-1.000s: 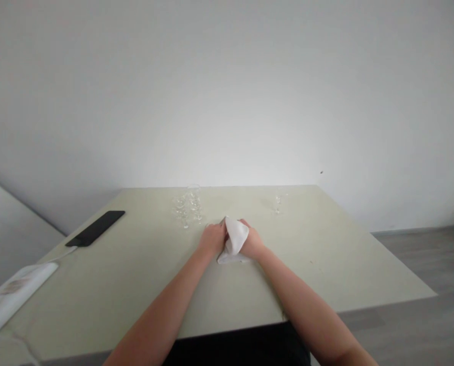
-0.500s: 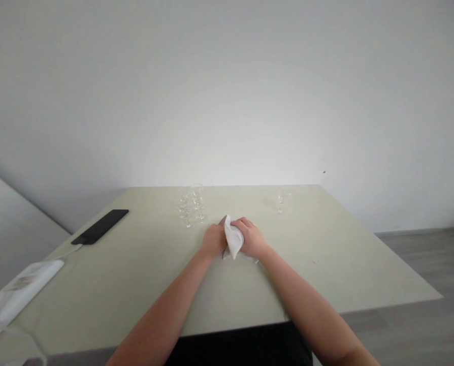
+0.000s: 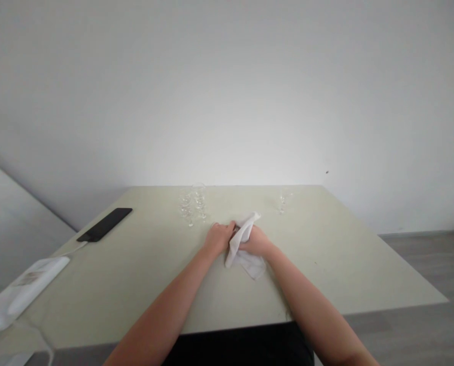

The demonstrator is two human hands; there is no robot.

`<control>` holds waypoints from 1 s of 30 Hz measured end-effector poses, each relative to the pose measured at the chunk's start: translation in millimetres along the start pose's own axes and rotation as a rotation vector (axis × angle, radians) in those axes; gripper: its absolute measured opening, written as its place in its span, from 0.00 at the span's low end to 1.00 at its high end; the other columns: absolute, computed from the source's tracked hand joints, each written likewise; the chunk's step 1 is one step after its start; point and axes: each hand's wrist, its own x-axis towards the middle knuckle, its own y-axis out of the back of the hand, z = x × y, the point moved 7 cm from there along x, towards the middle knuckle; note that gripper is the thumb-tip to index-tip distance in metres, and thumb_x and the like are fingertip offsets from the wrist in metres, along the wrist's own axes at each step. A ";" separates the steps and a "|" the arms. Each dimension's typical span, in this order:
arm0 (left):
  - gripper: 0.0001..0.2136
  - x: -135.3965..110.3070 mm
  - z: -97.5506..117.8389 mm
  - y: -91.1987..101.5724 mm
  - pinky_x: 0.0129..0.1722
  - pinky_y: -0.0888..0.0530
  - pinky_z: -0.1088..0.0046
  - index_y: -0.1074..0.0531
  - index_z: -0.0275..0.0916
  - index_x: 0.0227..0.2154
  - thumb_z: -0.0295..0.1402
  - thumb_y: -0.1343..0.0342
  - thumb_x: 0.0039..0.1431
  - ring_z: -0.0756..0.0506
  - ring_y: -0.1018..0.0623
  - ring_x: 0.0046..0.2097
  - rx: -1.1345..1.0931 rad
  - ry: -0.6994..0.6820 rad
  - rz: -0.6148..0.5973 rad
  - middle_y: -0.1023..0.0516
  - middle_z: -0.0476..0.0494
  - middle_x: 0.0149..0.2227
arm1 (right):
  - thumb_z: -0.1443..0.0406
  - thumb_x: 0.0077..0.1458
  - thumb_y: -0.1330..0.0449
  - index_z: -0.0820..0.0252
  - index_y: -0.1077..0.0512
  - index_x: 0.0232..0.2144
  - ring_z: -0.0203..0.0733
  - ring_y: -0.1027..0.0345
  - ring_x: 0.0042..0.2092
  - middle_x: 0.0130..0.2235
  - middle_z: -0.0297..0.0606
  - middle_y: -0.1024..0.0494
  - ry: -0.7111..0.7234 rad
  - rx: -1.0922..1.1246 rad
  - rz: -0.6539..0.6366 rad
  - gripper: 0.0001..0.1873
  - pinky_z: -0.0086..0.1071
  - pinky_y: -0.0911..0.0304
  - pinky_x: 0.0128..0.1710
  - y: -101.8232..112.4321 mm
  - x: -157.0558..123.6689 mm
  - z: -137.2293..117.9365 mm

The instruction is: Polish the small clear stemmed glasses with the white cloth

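Creased white cloth (image 3: 244,235) partly hides the right hand (image 3: 259,241) clutching it.
The left hand (image 3: 218,238) curls its fingers, around what I cannot tell; transparent stemmed glasses (image 3: 199,199) blur together.

I have a thin white cloth (image 3: 246,239) bunched and creased in my right hand (image 3: 258,241), its folds pinched by my fingers. It sits about midway between the left and right edges of the table (image 3: 154,284), inward from the near edge. One flap stands up toward the far edge; a loose corner hangs toward the near one. My left hand (image 3: 219,238) meets its left side, where a small dark, shiny patch shows, too hidden to name. I can't tell whether the cloth touches the tabletop.
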 end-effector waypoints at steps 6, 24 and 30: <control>0.13 2.4 -3.6 9.7 0.54 0.34 0.60 0.32 0.36 0.50 0.29 0.55 0.65 0.40 0.24 0.47 -0.023 0.012 0.225 0.22 0.35 0.40 | 0.60 0.46 0.35 0.59 0.28 0.45 0.48 0.29 0.42 0.41 0.42 0.23 -0.106 0.045 0.150 0.22 0.40 0.33 0.45 3.2 3.1 9.5; 0.11 0.9 10.1 18.2 0.50 0.34 0.61 0.31 0.36 0.46 0.29 0.57 0.66 0.39 0.24 0.47 0.041 -0.085 0.170 0.23 0.34 0.41 | 0.55 0.55 0.42 0.62 0.26 0.41 0.46 0.28 0.40 0.36 0.40 0.22 -0.246 0.368 0.125 0.18 0.38 0.32 0.42 5.1 2.0 21.5; 0.13 -0.5 8.0 12.8 0.45 0.32 0.63 0.32 0.35 0.49 0.28 0.59 0.67 0.40 0.21 0.43 0.071 -0.067 0.068 0.21 0.35 0.37 | 0.56 0.49 0.35 0.59 0.24 0.38 0.46 0.28 0.42 0.39 0.38 0.21 -0.016 0.310 0.040 0.16 0.40 0.33 0.47 3.1 2.8 7.6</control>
